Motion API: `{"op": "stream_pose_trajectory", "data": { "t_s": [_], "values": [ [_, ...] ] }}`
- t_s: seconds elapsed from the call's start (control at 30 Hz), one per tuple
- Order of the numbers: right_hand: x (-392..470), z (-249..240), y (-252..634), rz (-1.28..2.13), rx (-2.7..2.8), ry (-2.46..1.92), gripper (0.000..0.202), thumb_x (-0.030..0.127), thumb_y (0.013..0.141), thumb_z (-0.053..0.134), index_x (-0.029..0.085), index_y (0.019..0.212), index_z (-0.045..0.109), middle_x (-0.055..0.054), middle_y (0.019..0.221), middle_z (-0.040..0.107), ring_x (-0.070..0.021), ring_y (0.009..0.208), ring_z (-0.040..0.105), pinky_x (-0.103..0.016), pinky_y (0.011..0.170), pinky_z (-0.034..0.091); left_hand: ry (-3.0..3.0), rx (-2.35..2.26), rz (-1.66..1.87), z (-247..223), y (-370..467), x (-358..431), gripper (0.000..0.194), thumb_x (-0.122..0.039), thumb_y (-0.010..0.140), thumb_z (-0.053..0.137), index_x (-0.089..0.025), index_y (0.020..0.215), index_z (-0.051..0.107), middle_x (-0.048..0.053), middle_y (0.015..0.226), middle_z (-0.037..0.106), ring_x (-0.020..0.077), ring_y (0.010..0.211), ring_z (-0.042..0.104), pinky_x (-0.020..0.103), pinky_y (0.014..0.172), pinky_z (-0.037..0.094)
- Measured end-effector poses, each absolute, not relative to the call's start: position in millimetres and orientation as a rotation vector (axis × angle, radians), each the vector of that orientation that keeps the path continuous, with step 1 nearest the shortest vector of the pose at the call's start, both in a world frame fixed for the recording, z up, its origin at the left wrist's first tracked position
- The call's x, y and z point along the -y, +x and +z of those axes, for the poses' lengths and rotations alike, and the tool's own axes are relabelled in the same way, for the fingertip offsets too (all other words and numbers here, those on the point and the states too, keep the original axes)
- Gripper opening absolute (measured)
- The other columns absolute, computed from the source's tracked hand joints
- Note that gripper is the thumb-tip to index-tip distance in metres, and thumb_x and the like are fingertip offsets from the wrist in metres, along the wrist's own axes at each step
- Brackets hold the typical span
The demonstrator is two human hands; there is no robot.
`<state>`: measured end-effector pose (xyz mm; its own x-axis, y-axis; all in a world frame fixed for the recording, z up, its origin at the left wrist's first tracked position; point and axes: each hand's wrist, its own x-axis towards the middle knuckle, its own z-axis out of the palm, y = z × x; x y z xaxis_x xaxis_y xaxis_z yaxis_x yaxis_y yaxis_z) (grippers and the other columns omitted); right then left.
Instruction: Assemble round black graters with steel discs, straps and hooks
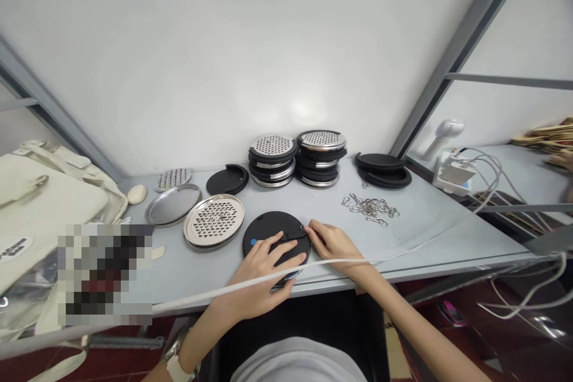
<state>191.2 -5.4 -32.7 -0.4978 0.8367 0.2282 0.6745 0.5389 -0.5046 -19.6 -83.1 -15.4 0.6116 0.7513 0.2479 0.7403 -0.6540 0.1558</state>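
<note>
A round black plastic disc (268, 225) lies near the front of the table, with a blue dot on its left part. Across its top my left hand (264, 274) rests with the fingers stretched and spread, pressing on it. At the disc's right edge my right hand (333, 242) is closed in a pinch on a small metal wire clip (303, 227), mostly hidden by the fingertips. More such wire clips (371, 208) lie in a loose pile to the right. To the left sits a round metal grater plate (213, 221).
Two stacks of black-rimmed graters, a left stack (273, 161) and a right stack (320, 158), stand by the wall. Black round holders (384, 170) lie right of them. A plain metal disc (173, 204) and a white bag (49, 203) are at left. A white cable (250, 282) crosses in front.
</note>
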Motion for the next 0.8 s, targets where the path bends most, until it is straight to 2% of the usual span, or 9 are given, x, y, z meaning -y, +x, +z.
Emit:
{"op": "stream_pose_trajectory", "data": {
  "t_s": [0.27, 0.47, 0.8],
  "values": [
    [4.6, -34.6, 190.4, 0.456, 2.324, -1.254, 0.028, 0.035, 0.096, 0.029, 0.022, 0.074, 0.040, 0.001, 0.061, 0.052, -0.0145, 0.055, 0.051, -0.023, 0.055, 0.034, 2.793, -1.284, 0.466, -14.4, -19.7, 83.7, 0.048, -0.024, 0.089, 0.046, -0.033, 0.135, 0.039, 0.002, 0.140, 0.040, 0.0291, 0.133, 0.027, 0.051, 0.098, 0.036],
    [5.4, -33.3, 190.2, 0.567, 2.294, -1.215, 0.019, 0.031, 0.096, 0.028, 0.021, 0.090, 0.043, -0.002, 0.071, 0.059, -0.0152, 0.058, 0.056, -0.023, 0.056, 0.036, 2.798, -1.288, 0.473, -14.6, -19.6, 83.3, 0.049, -0.023, 0.088, 0.046, -0.033, 0.135, 0.039, 0.003, 0.140, 0.041, 0.0299, 0.132, 0.028, 0.052, 0.097, 0.037],
    [5.9, -33.3, 190.1, 0.507, 2.321, -1.212, 0.025, 0.031, 0.096, 0.027, 0.021, 0.078, 0.042, 0.001, 0.062, 0.051, -0.0135, 0.054, 0.048, -0.023, 0.054, 0.032, 2.783, -1.300, 0.442, -14.7, -19.6, 83.6, 0.048, -0.024, 0.089, 0.045, -0.033, 0.135, 0.038, 0.000, 0.141, 0.038, 0.0295, 0.133, 0.027, 0.054, 0.097, 0.037]
  ]
}}
